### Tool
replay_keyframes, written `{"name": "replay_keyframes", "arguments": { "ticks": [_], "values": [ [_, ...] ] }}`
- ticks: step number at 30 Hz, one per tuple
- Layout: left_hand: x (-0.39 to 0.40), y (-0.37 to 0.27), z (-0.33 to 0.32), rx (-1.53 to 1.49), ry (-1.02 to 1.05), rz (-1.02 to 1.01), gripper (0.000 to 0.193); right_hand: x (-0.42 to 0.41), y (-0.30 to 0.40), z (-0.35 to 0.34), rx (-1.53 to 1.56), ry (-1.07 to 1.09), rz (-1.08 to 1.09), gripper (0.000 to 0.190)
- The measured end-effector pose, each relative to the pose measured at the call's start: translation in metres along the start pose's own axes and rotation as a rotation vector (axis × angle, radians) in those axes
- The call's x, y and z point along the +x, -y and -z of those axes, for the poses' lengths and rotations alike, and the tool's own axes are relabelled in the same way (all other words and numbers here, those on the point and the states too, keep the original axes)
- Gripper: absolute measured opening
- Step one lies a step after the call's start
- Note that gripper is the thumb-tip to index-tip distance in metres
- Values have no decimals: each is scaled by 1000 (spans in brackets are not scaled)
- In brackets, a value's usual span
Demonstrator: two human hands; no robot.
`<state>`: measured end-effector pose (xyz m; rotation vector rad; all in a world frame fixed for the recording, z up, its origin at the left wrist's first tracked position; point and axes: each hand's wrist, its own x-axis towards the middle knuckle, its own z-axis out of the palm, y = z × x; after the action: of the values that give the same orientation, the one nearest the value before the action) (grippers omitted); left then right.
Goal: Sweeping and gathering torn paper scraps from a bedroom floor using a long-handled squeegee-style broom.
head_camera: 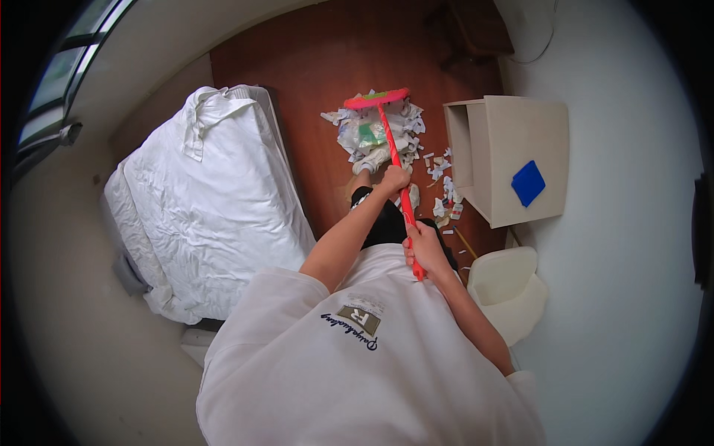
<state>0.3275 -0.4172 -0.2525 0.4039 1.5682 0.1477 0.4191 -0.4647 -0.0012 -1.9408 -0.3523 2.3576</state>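
Observation:
My left hand point(396, 179) is closed around the red handle of a broom point(392, 139), partway along it. Lower down, near my waist, my right hand point(427, 248) grips the same handle close to its end. The pink broom head point(377, 99) lies across the far side of a heap of paper scraps point(414, 124) on the floor. Within the heap is a clear plastic bag point(365, 134) with a green patch. My shoe point(374, 159) stands at the heap's near edge.
On the left is a bed with white bedding point(223, 195). A pale cabinet point(527, 134) with a blue cloth-like item point(528, 184) on top stands right, above a white chair point(505, 284). Loose scraps point(440, 167) lie beside the cabinet; dark wooden furniture point(479, 28) stands at the back.

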Motion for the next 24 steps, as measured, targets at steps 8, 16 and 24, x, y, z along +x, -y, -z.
{"name": "replay_keyframes", "arguments": {
  "ticks": [8,16,24],
  "values": [
    [37,39,-47,-140,-124,-109,13,57,-78,64,-109,20,133,17],
    [2,83,-162,-78,-15,40,10,18,-155,147,149,37,74,16],
    [-43,134,-198,-312,-43,-28,16,-58,-179,164,48,69,80,13]
  ]
}}
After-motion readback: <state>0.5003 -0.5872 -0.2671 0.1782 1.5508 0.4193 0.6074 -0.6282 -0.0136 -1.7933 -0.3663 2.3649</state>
